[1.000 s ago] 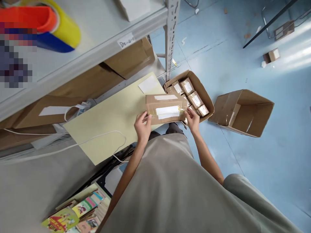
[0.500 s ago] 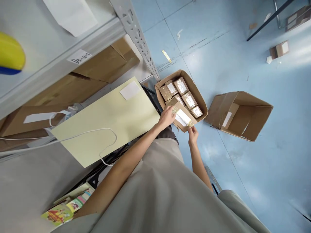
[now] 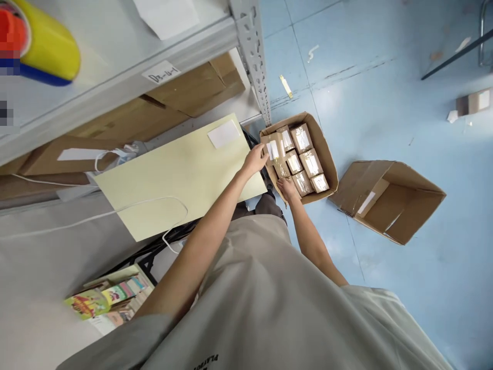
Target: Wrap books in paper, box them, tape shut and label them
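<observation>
An open cardboard carton on the floor holds several small brown parcels with white labels and shiny tape. My left hand is at the carton's left rim, its fingers closed on the edge of a labelled brown parcel. That parcel sits higher than its neighbours, at the left side of the carton. My right hand reaches over the near rim with fingers curled down among the parcels. Its fingertips are partly hidden, so what they grip is unclear.
A larger open carton lies on its side to the right. At left stands a pale yellow board with a white cable across it. A metal shelf post rises by the carton. Several books sit lower left.
Earlier, both hands held a labelled parcel raised over the carton's near side. Now my left hand grips a parcel at the left side, and my right hand has moved left into the carton.
</observation>
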